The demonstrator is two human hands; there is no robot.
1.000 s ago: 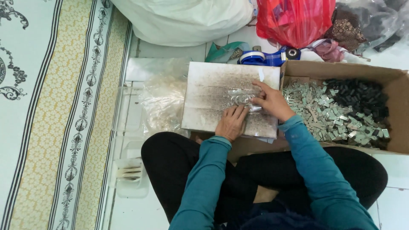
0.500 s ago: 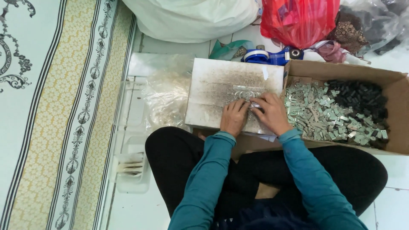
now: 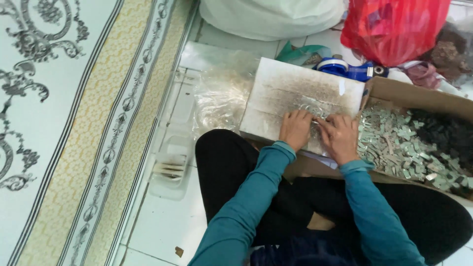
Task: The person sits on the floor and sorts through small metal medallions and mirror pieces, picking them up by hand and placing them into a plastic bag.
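I sit cross-legged with a worn, stained white board (image 3: 295,88) across my lap. Both hands rest on its near edge. My left hand (image 3: 294,129) and my right hand (image 3: 340,138) pinch a small clear plastic packet (image 3: 315,120) between their fingertips. A little shiny clear plastic lies on the board just above the hands. To the right, an open cardboard box (image 3: 423,96) holds several small silvery-green packets (image 3: 399,148) and a heap of dark pieces (image 3: 448,135).
A pile of clear plastic bags (image 3: 221,96) lies left of the board, over a clear plastic tray (image 3: 170,170). Behind are a white sack (image 3: 271,17), a red plastic bag (image 3: 394,27) and a blue tape dispenser (image 3: 345,68). A patterned mat (image 3: 64,123) covers the left.
My right hand came down from the board's upper right to the near edge, meeting my left hand. The camera view shifted, so the board and box sit further right.
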